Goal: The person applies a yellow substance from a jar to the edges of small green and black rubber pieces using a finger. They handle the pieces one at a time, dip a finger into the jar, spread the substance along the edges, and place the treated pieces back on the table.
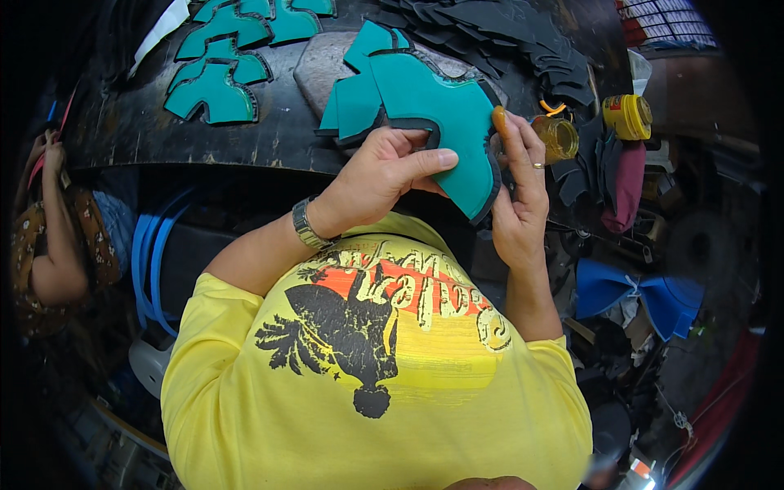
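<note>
My left hand (400, 167) grips a teal shoe-upper piece (433, 94) with black edging, its thumb flat on the teal face and the other fingers partly hidden beneath. The piece is tilted above the table's near edge. At its right edge is my right hand (523, 171), index finger and thumb stretched apart. Yellow-brown, glue-like stuff coats that index fingertip, which is at the black edging. Under and left of the held piece, more teal pieces (359, 106) lie on a grey slab (314, 69). An open jar (557, 139) with amber contents stands right of my right hand.
Overlapping teal pieces (216, 90) lie at the far left of the dark table (282, 122). Black cut pieces (506, 41) are heaped at the back. Right of the jar are a yellow container (627, 117) and orange-handled scissors (553, 107). Another person's arm (57, 220) is at left.
</note>
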Action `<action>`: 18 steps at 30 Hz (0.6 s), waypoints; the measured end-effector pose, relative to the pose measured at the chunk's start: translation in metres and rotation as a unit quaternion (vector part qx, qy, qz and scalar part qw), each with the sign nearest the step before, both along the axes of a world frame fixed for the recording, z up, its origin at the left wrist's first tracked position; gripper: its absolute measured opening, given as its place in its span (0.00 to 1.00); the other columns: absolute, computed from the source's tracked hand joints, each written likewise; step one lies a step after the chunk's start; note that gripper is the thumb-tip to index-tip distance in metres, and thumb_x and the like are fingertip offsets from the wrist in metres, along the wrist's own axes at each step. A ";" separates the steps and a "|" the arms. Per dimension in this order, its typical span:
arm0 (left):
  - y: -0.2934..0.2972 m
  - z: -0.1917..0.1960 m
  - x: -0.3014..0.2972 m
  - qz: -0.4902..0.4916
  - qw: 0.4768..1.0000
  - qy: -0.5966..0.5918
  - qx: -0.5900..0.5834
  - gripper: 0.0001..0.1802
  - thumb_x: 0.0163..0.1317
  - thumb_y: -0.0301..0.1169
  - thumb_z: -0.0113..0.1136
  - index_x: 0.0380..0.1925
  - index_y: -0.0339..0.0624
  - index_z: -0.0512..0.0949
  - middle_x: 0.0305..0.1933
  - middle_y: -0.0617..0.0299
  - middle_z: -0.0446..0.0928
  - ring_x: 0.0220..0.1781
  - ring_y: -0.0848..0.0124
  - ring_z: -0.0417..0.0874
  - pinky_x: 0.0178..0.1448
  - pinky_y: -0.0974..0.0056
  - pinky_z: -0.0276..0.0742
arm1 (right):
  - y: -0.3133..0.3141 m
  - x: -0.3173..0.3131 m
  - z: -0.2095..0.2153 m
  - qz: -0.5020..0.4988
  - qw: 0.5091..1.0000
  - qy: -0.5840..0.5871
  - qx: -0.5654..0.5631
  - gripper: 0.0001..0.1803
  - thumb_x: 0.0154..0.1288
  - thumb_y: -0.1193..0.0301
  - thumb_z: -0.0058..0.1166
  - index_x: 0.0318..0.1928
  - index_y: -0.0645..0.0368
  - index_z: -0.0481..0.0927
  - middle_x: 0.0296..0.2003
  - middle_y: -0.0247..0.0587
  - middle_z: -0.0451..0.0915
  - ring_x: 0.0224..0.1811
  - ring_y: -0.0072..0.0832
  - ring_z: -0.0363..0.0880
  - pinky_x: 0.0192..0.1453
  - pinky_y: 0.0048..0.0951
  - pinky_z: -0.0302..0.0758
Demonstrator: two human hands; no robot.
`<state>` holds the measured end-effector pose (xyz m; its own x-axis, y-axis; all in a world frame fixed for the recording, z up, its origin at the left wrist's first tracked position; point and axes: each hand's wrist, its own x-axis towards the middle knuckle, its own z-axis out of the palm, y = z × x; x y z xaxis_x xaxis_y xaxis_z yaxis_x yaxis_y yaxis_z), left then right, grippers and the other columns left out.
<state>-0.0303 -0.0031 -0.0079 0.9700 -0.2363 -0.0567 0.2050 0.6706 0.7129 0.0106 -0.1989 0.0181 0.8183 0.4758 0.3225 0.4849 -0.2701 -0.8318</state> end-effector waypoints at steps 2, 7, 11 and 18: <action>0.002 0.001 0.002 -0.022 0.998 0.017 -0.057 0.16 0.71 0.30 0.58 0.55 0.35 0.76 0.49 0.60 0.82 0.49 0.73 0.85 0.52 0.65 0.87 | 0.000 0.001 0.000 0.015 1.000 -0.009 0.000 0.38 0.53 0.90 0.44 0.67 0.57 0.73 0.63 0.49 0.68 0.67 0.40 0.68 0.71 0.35 0.63; 0.008 0.001 0.005 -0.059 0.992 0.046 -0.103 0.16 0.72 0.30 0.57 0.55 0.33 0.75 0.48 0.56 0.82 0.45 0.71 0.87 0.47 0.64 0.89 | -0.005 0.006 0.000 0.060 0.995 0.063 0.051 0.33 0.53 0.91 0.44 0.61 0.60 0.79 0.58 0.45 0.71 0.62 0.35 0.72 0.67 0.31 0.66; 0.008 0.000 0.006 -0.090 0.982 0.050 -0.160 0.15 0.73 0.31 0.55 0.54 0.34 0.74 0.48 0.56 0.82 0.45 0.70 0.87 0.46 0.62 0.90 | -0.008 0.006 -0.001 0.081 0.974 0.148 0.149 0.30 0.54 0.92 0.43 0.56 0.61 0.82 0.54 0.41 0.72 0.57 0.26 0.72 0.61 0.25 0.70; 0.004 0.002 0.011 -0.067 0.977 0.102 -0.173 0.13 0.74 0.31 0.53 0.52 0.34 0.73 0.49 0.54 0.81 0.45 0.68 0.87 0.47 0.62 0.90 | -0.012 0.003 -0.004 0.072 0.989 0.030 0.123 0.22 0.58 0.91 0.53 0.49 0.59 0.86 0.51 0.40 0.72 0.47 0.22 0.75 0.50 0.19 0.72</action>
